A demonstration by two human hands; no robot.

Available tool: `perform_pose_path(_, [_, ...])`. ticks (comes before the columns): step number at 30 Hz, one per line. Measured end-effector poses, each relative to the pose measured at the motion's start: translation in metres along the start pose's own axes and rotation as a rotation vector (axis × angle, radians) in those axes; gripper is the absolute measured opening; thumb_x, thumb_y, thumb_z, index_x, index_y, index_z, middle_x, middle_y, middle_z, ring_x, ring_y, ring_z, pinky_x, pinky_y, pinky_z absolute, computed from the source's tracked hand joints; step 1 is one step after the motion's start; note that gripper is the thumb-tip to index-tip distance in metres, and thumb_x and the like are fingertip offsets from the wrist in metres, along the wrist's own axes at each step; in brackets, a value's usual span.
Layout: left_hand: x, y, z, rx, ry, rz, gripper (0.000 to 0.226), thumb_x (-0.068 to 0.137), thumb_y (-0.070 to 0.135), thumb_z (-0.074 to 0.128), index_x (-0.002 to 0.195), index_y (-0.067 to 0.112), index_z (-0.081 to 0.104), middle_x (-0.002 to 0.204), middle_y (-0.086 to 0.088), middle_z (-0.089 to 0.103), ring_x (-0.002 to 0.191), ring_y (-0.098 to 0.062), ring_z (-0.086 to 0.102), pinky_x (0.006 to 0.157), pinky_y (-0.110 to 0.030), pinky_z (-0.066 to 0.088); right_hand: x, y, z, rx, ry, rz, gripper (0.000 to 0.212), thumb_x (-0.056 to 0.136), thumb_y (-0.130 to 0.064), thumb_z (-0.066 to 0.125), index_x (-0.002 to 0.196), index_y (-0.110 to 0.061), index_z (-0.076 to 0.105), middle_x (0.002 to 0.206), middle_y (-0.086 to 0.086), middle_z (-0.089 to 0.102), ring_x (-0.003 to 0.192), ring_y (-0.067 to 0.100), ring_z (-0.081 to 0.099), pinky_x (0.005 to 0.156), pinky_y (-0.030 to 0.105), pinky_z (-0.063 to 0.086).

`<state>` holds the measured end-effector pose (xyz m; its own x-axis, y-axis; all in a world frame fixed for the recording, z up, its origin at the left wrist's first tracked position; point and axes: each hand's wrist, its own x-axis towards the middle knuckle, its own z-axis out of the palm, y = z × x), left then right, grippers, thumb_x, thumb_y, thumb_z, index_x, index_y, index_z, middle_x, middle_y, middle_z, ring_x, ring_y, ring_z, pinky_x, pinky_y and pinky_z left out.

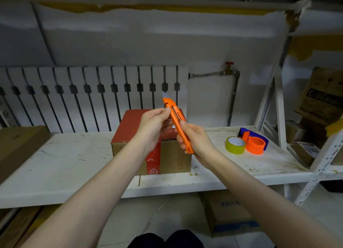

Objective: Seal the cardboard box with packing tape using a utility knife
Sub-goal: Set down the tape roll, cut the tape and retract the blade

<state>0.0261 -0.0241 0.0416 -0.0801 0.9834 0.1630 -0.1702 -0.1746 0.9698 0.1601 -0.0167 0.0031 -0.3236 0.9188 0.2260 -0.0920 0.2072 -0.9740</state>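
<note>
Utility knife [177, 124]: orange, held in the air above the box, blade tip out and pointing up and away.
Right hand [194, 140]: wrapped around the knife's lower handle.
Left hand [155, 126]: fingertips pinching the knife's upper body near the blade end.
Cardboard box [130, 130]: red top, red strip down its front, standing mid-worktop at the front edge.
Tape roll [235, 145]: yellow-green, lying flat toward the right end.
Tape dispenser [255, 143]: orange and blue, touching the roll's right side.
Worktop [65, 160]: white, scuffed.
</note>
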Motion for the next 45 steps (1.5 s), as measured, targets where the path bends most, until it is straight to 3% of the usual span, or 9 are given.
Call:
perform_pose_path(8, [-0.003, -0.002, -0.004, -0.011, 0.031, -0.018, 0.023, 0.094, 0.018, 0.052, 0.081, 0.011, 0.071, 0.070, -0.001, 0.071, 0.068, -0.012, 0.066, 0.072, -0.026, 0.055, -0.004, -0.003, 0.000, -0.078, -0.052, 0.011, 0.031, 0.097, -0.036, 0.041, 0.095, -0.010, 0.059, 0.062, -0.003, 0.057, 0.048, 0.006, 0.052, 0.044, 0.017, 0.043])
perform_pose_path(14, [-0.003, -0.005, -0.006, -0.025, 0.061, -0.065, 0.023, 0.094, 0.019, 0.052, 0.084, 0.010, 0.070, 0.068, -0.001, 0.072, 0.066, -0.013, 0.068, 0.059, -0.022, 0.056, -0.007, 0.000, 0.000, -0.074, -0.110, 0.021, 0.026, 0.098, -0.031, 0.041, 0.097, -0.010, 0.057, 0.069, 0.000, 0.058, 0.053, 0.007, 0.055, 0.049, 0.018, 0.046])
perform_pose_path(22, [0.002, -0.009, -0.008, -0.030, 0.086, -0.109, 0.019, 0.094, 0.018, 0.053, 0.090, 0.008, 0.068, 0.078, -0.008, 0.070, 0.071, -0.018, 0.067, 0.069, -0.028, 0.056, -0.009, 0.001, -0.001, -0.029, -0.162, 0.052, 0.023, 0.099, -0.025, 0.040, 0.103, -0.007, 0.054, 0.074, 0.003, 0.058, 0.058, 0.009, 0.055, 0.053, 0.020, 0.047])
perform_pose_path(33, [0.001, -0.008, -0.005, -0.012, 0.064, -0.107, 0.021, 0.093, 0.025, 0.055, 0.088, 0.011, 0.069, 0.076, -0.004, 0.072, 0.066, -0.013, 0.069, 0.063, -0.024, 0.054, -0.012, 0.002, -0.004, 0.006, -0.206, 0.053, 0.021, 0.099, -0.020, 0.040, 0.109, -0.006, 0.052, 0.078, 0.003, 0.058, 0.064, 0.010, 0.056, 0.060, 0.022, 0.049])
perform_pose_path(41, [-0.002, -0.002, -0.002, -0.022, 0.056, -0.084, 0.018, 0.091, 0.023, 0.057, 0.085, 0.011, 0.070, 0.066, 0.001, 0.070, 0.057, -0.008, 0.067, 0.054, -0.020, 0.054, -0.015, 0.003, -0.001, 0.105, -0.155, 0.099, 0.026, 0.098, -0.030, 0.039, 0.104, -0.012, 0.057, 0.082, 0.006, 0.066, 0.069, 0.012, 0.065, 0.065, 0.026, 0.054])
perform_pose_path(45, [-0.002, 0.000, -0.003, -0.024, 0.060, -0.071, 0.017, 0.091, 0.023, 0.057, 0.085, 0.012, 0.069, 0.069, 0.000, 0.069, 0.057, -0.006, 0.067, 0.055, -0.019, 0.052, -0.016, 0.004, -0.003, -0.034, -0.125, 0.097, 0.029, 0.095, -0.036, 0.044, 0.100, -0.012, 0.060, 0.084, 0.005, 0.071, 0.072, 0.015, 0.069, 0.068, 0.026, 0.057])
